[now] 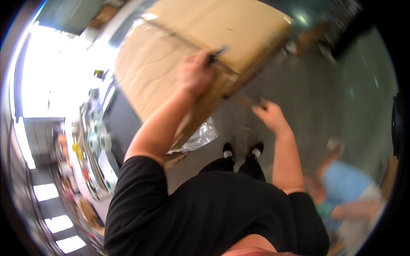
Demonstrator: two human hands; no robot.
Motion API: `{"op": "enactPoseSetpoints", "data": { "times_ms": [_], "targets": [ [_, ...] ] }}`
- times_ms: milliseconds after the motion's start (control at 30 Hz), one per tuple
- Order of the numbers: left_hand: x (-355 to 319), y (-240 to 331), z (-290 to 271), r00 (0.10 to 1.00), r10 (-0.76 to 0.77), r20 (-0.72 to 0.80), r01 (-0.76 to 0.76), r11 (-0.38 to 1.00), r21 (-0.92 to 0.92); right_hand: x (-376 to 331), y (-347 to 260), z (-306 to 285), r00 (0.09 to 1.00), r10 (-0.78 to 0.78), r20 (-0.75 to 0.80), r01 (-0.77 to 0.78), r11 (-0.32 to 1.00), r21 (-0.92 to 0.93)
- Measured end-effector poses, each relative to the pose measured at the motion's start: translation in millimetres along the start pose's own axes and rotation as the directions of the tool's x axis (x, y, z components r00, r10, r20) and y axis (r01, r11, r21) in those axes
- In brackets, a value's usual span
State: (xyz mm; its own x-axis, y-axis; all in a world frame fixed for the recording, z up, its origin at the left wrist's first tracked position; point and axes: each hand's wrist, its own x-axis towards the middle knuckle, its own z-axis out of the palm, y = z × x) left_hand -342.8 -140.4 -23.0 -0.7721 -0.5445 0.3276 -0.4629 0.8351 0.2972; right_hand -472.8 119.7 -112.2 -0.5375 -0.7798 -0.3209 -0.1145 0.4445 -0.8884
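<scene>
A large brown cardboard box [149, 64] with closed top panels fills the upper middle. Over its near right part is my left hand [196, 72], closed around what looks like a box cutter [217, 54], dark-handled with a grey tip. Off the box's right side, above the floor, my right hand [269, 114] has its fingers closed in a pinch. A blurred brownish streak shows by those fingertips; I cannot make out what it is. Crumpled clear plastic film [204, 135] hangs below the box's near edge.
Left of the box, a dark surface [124, 115] borders rows of pale rolls [102, 138]. A person in blue shorts [345, 178] is at the lower right, blurred. Grey floor [316, 98] stretches to the right. My dark shoes [228, 149] stand close to the box.
</scene>
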Motion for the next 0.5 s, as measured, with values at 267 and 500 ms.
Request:
{"op": "enactPoseSetpoints", "data": {
  "times_ms": [267, 500],
  "targets": [
    [-54.9, -2.0, -63.6, 0.969, -0.237, -0.074, 0.196, 0.912, -0.361, -49.7, -87.9, 16.5, 0.905, -0.2, 0.376, 0.131, 0.971, 0.2],
    [-212.7, -103.7, -119.7, 0.696, -0.699, -0.164, 0.368, 0.544, -0.754, -59.2, -159.5, 82.8, 0.776, -0.427, 0.464, 0.329, 0.902, 0.28]
  ]
}}
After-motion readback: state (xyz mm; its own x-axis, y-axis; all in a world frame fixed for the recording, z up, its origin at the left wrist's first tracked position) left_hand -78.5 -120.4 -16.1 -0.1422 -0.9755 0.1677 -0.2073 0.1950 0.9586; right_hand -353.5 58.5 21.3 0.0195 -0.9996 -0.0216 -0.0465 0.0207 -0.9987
